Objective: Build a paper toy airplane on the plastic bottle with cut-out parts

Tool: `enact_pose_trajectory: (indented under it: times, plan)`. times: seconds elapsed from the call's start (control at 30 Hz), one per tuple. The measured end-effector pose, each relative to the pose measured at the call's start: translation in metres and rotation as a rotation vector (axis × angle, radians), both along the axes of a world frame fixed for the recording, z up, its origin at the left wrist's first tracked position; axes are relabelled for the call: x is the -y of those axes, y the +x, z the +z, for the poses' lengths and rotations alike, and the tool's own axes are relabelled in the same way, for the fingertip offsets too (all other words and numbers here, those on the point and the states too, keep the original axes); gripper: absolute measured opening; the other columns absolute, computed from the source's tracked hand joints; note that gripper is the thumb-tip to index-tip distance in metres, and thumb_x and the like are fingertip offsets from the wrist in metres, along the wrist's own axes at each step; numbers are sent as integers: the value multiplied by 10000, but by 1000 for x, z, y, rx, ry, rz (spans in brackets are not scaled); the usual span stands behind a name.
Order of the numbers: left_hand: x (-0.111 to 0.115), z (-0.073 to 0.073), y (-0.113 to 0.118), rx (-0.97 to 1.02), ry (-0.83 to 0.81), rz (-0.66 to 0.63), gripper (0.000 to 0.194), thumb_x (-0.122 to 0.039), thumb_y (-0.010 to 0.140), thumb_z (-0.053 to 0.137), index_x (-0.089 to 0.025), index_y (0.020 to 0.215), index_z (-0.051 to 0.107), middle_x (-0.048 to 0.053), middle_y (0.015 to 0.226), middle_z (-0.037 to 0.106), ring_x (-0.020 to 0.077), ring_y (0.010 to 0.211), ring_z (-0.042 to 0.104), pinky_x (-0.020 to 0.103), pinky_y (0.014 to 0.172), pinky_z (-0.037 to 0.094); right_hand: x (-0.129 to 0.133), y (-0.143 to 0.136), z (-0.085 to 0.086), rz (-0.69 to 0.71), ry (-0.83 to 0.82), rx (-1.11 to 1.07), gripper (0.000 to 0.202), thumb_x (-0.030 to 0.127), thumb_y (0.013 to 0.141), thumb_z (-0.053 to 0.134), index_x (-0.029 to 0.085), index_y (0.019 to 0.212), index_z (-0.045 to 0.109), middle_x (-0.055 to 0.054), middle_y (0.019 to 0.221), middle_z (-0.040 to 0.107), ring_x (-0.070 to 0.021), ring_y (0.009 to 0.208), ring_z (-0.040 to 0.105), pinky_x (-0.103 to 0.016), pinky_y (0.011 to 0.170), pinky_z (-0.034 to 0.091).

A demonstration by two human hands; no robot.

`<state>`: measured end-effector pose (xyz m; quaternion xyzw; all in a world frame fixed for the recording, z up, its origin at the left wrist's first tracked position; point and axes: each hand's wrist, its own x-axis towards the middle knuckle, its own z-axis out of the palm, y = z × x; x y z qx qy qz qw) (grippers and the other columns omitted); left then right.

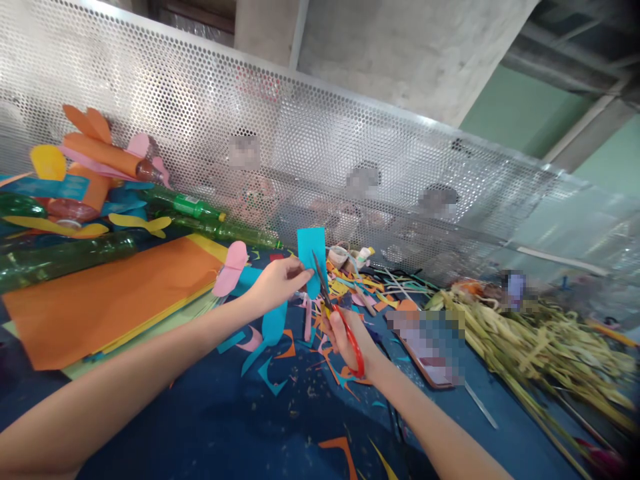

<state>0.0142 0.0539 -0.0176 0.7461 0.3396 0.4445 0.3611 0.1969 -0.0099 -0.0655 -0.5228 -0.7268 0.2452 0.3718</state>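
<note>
My left hand [281, 283] pinches a small blue piece of paper [311, 243] by its left edge and holds it up above the table. In my right hand [353, 340] is a pair of scissors [356, 357] with red handles, my fingers closed around the grips. Its dark blades [321, 279] point up and lie against the paper's lower right part. Whether the blades are parted is hard to make out. Beneath my left wrist lie blue paper shapes [274, 327], and a pink rounded paper piece [233, 267] is just beyond it.
Orange and yellow paper sheets [115, 300] are stacked on the left, with green plastic bottles [65, 257] and orange paper-covered bottles [103, 153] behind. Paper scraps [273, 377] litter the blue table [240, 433]. A phone [425, 347] and dried husks [530, 347] lie right. A perforated metal panel [190, 127] stands behind.
</note>
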Motion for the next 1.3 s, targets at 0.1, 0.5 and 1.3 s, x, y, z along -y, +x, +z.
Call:
enact_pose_trajectory:
  times: [0.1, 0.5, 1.3]
  plan:
    - [1, 1, 0, 3, -20, 0, 270, -327, 828, 484, -165, 620, 545, 9, 595, 582, 132, 570, 555, 236, 556, 404, 1, -1, 2, -5, -1, 41, 498, 603, 883, 266, 203, 639, 432, 18, 524, 408, -119, 436, 395, -244, 418, 295]
    - [-2, 0, -1, 23, -32, -21, 299, -338, 828, 497, -154, 610, 585, 15, 595, 614, 133, 576, 579, 237, 576, 422, -4, 3, 0, 24, 13, 57, 471, 584, 885, 297, 199, 635, 400, 22, 547, 387, -112, 465, 391, -227, 418, 301]
    - [0, -3, 6, 359, -393, -226, 183, -290, 768, 643, -121, 701, 622, 11, 572, 651, 106, 530, 602, 211, 546, 485, 2, -8, 13, 221, -255, -235, 568, 714, 828, 174, 224, 765, 455, 29, 544, 368, -147, 488, 391, -316, 524, 415]
